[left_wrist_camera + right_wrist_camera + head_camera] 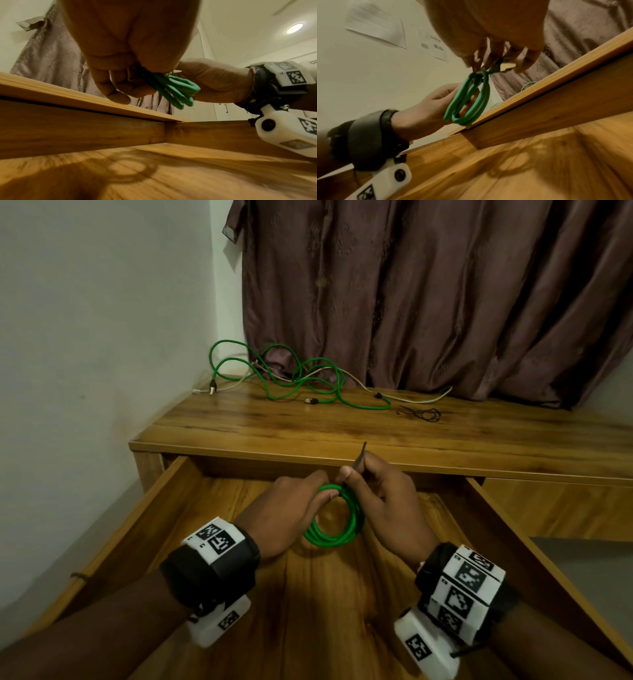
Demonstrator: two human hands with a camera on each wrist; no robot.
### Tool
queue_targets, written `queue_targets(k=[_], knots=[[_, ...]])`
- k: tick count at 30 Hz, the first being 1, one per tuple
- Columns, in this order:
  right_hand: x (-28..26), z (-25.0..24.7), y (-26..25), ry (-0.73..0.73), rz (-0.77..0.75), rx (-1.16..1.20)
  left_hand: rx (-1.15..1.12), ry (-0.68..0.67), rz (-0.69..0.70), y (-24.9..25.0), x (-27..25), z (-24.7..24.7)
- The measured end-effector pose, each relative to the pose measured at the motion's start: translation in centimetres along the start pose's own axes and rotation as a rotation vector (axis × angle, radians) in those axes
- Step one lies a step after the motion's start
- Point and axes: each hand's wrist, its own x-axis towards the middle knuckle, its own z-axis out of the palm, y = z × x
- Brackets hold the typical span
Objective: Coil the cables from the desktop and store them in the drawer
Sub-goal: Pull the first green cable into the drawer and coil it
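Pinching the top of a green coiled cable [337, 517], the left hand [286, 513] has fingers and thumb curled round the gathered loops, probably to keep them from springing apart. Right hand [380, 505] meets it at the same spot, thumb and fingers pinching a thin dark tie [361, 455] whose free end pokes upward; my guess is the tie is being wound round the bundle to lock it.

Coil hangs in the air between both hands, over the open drawer [191, 508], not yet resting on its floor. Holding it there looks deliberate: once bound, it only needs lowering.

Farther out, on the bench [479, 433], a loose green cable [294, 371] tangles with a white cable [411, 398] near the curtain [445, 302]; a small dark cord [424, 414] lies just beside them. So the task seems early.

Head view alone shows that backlog. Left wrist view shows the loops squeezed under curled fingers [118, 89] and the coil's ring shadow on the drawer floor, confirming clearance. Right wrist view alone shows a plug end [505, 66] at the right fingertips and papers on the wall.
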Motion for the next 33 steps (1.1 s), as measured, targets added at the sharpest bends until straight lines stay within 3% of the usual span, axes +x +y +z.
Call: queue_targets(k=[4, 9, 26, 33], knots=[[-0.1, -0.2, 0.7, -0.097, 0.026, -0.017, -0.021, -0.042, 0.022, -0.7, -0.2, -0.1], [0.1, -0.2, 1.3, -0.046, 0.076, 0.033, 0.011, -0.027, 0.073, -0.3, -0.1, 0.1], [-0.3, -0.1, 0.3, 0.046, -0.016, -0.072, 0.003, -0.003, 0.088, -0.4, -0.1, 1.0], [-0.3, -0.2, 0.4, 0.044, 0.06, -0.035, 0.112, -0.026, 0.106, 0.4, 0.0, 1.0]])
